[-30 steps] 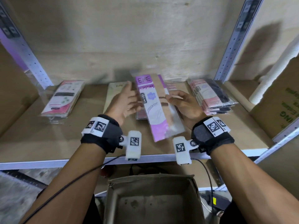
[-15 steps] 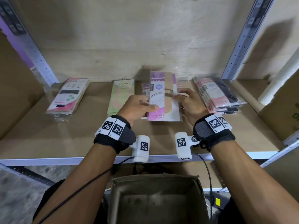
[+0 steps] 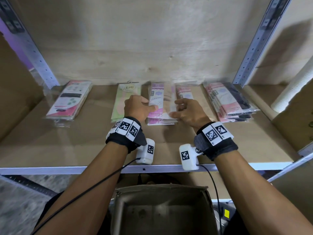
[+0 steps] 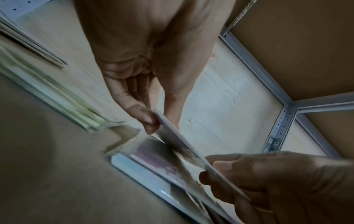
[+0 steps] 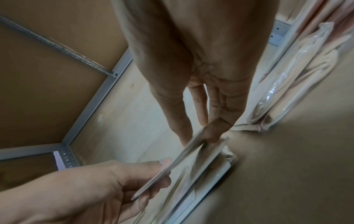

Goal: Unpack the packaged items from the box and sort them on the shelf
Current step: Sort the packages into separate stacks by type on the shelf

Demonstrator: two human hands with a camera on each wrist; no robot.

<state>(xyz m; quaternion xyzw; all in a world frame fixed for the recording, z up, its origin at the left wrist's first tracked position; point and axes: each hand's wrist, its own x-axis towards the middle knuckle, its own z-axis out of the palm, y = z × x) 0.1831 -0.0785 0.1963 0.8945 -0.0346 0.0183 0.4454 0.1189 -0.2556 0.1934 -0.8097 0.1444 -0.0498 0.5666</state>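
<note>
The left hand (image 3: 138, 108) and the right hand (image 3: 189, 112) each pinch an opposite long edge of a flat purple-and-white packet (image 3: 158, 103), holding it just above the purple stack (image 3: 160, 120) on the shelf (image 3: 237, 150), between the green ENE packet (image 3: 126, 97) and a pink pile (image 3: 183, 92). The cardboard box (image 3: 162, 209) below appears empty. The risk seems to be a crooked drop: the slick film could slide off the stack toward a neighbouring pile, mixing the sorts
</note>
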